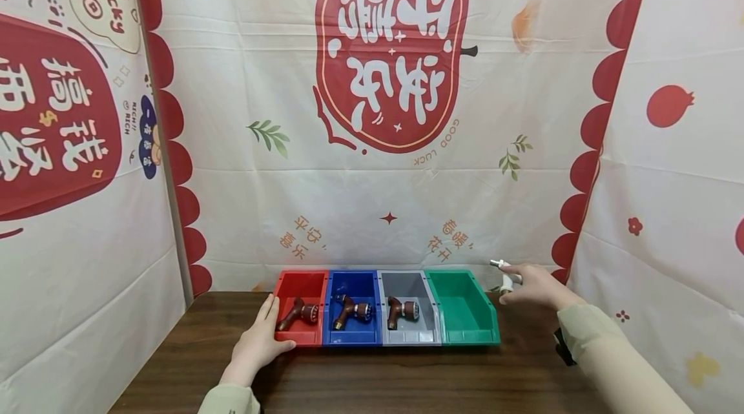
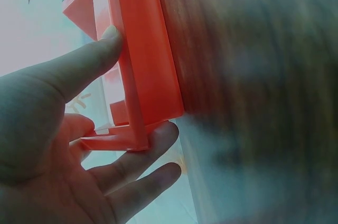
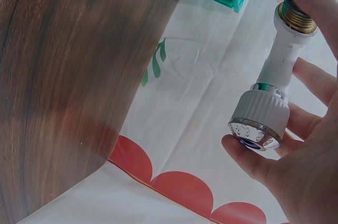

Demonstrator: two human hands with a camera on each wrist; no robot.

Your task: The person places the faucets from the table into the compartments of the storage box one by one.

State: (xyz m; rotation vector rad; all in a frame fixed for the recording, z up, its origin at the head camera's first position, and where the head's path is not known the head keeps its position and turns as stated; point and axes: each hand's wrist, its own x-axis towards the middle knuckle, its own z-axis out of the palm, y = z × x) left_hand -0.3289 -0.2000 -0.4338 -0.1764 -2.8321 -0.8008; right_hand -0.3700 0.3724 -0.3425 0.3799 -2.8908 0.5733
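Observation:
My left hand [image 1: 256, 340] holds the front left corner of the red bin [image 1: 310, 338]. Its thumb lies on the front rim, and the fingers run along the side wall in the left wrist view. Off the right end of the bin row, my right hand [image 1: 535, 285] grips a white tap [image 3: 275, 68] between thumb and fingers. This tap has a brass threaded end and a ribbed head with a chrome face. Brown taps lie in the red bin [image 1: 305, 312], the blue bin [image 1: 352, 312] and the grey bin [image 1: 402, 312], one in each.
Four bins stand side by side on a dark wooden table [image 1: 407, 378]; the green bin [image 1: 461, 304] at the right end has nothing in it. Printed cloth [image 1: 349, 207] hangs behind the table and on both sides.

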